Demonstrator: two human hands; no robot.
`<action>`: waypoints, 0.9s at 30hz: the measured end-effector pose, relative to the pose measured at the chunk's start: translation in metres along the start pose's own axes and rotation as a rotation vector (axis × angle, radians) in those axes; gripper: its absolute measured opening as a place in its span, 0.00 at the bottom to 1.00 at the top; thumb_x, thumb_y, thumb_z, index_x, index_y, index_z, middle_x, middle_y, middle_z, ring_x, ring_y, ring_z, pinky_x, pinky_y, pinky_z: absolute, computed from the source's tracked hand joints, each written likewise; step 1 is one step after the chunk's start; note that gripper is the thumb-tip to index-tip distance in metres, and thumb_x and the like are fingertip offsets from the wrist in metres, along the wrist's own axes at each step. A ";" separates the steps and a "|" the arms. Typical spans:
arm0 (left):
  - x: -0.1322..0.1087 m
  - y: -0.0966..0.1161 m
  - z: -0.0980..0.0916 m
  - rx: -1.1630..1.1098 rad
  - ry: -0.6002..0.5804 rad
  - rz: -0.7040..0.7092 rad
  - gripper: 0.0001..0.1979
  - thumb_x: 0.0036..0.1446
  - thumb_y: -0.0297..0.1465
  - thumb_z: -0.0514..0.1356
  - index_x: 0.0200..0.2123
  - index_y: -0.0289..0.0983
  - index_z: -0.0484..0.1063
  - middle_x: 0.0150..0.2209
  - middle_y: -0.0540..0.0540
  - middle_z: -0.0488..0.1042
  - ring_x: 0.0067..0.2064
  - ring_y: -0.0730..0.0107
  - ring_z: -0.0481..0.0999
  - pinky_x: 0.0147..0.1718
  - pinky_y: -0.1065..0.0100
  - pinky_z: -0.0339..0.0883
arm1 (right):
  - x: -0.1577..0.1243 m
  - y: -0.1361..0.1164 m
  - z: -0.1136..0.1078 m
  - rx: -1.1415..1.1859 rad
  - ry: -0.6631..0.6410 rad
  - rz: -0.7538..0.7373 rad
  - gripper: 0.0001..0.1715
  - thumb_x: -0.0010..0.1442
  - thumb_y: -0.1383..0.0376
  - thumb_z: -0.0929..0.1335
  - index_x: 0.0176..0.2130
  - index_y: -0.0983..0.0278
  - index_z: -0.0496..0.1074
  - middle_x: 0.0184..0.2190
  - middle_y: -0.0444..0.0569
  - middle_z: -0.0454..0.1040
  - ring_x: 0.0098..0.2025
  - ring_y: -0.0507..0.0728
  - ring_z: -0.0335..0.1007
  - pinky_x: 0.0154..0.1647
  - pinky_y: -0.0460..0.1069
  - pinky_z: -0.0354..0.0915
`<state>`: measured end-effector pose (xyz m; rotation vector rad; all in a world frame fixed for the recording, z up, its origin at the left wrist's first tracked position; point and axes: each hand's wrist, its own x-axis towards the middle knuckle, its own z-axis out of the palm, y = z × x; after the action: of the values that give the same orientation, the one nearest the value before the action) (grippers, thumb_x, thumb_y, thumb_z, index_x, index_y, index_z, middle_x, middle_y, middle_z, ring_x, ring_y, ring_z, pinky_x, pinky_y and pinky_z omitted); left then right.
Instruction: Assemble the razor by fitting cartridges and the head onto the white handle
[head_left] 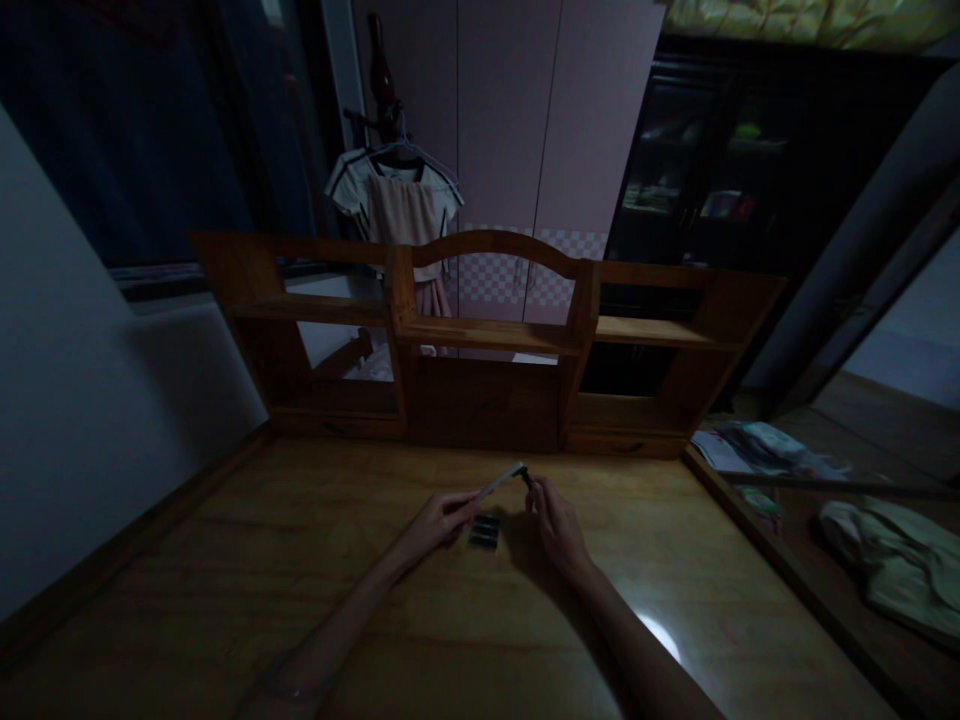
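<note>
My left hand (442, 515) is closed on the near end of a thin, pale, straight bar (498, 481) that slants up to the right. At the bar's far end, a small dark piece (527, 479) meets it, pinched in the fingers of my right hand (557, 522). Whether the two are joined there is too dim to tell. Between my hands, a small group of dark, shiny strips (485, 531) lies on the wooden tabletop (420, 640), close to my left fingertips. The exact kind of these things cannot be made out.
A wooden shelf unit (487, 337) with small drawers stands along the table's far edge. A white wall (67, 400) borders the left side. Beyond the right edge lie papers (765, 447) and a pale cloth item (892, 560). Clothes (401, 205) hang behind the shelf.
</note>
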<state>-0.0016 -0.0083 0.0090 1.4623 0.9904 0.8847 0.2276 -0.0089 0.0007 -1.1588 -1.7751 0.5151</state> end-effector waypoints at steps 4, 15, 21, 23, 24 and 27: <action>0.001 0.000 0.000 -0.003 0.011 -0.009 0.31 0.53 0.48 0.57 0.52 0.30 0.69 0.19 0.56 0.53 0.18 0.82 0.49 0.18 0.76 0.40 | -0.001 0.001 0.000 -0.006 -0.017 0.017 0.19 0.68 0.57 0.52 0.42 0.62 0.66 0.26 0.44 0.68 0.27 0.53 0.65 0.30 0.46 0.59; 0.001 -0.002 -0.002 0.020 0.019 -0.008 0.32 0.52 0.48 0.58 0.53 0.31 0.69 0.20 0.55 0.55 0.19 0.81 0.51 0.18 0.76 0.42 | -0.001 0.003 0.002 -0.018 -0.017 0.015 0.21 0.67 0.56 0.53 0.43 0.63 0.67 0.25 0.46 0.68 0.25 0.53 0.65 0.27 0.45 0.59; 0.000 0.001 -0.001 0.015 0.004 0.004 0.29 0.53 0.47 0.57 0.52 0.32 0.70 0.19 0.56 0.54 0.19 0.81 0.51 0.18 0.76 0.41 | -0.001 0.004 0.002 -0.045 -0.020 0.013 0.20 0.67 0.57 0.53 0.44 0.63 0.67 0.24 0.46 0.69 0.25 0.53 0.66 0.26 0.46 0.59; 0.000 0.001 -0.001 0.017 0.007 0.002 0.30 0.53 0.48 0.57 0.51 0.31 0.70 0.19 0.55 0.54 0.19 0.81 0.50 0.18 0.76 0.41 | -0.001 0.001 0.000 -0.044 -0.016 0.002 0.19 0.67 0.58 0.54 0.45 0.63 0.67 0.27 0.47 0.71 0.28 0.54 0.68 0.28 0.46 0.60; 0.000 0.001 -0.001 0.020 0.010 -0.001 0.30 0.52 0.48 0.57 0.50 0.31 0.71 0.19 0.55 0.54 0.19 0.81 0.50 0.18 0.76 0.41 | -0.001 -0.001 0.000 -0.041 -0.012 -0.008 0.18 0.67 0.58 0.55 0.45 0.63 0.67 0.29 0.48 0.72 0.30 0.54 0.69 0.30 0.46 0.61; 0.000 0.000 -0.001 0.021 0.010 0.000 0.31 0.53 0.48 0.57 0.51 0.31 0.70 0.19 0.55 0.55 0.19 0.81 0.51 0.18 0.76 0.42 | -0.002 -0.005 -0.001 -0.039 -0.013 -0.032 0.16 0.65 0.57 0.59 0.47 0.62 0.66 0.33 0.48 0.74 0.32 0.55 0.70 0.32 0.47 0.61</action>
<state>-0.0024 -0.0081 0.0089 1.4766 1.0103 0.8845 0.2264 -0.0129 0.0045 -1.1548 -1.8193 0.4722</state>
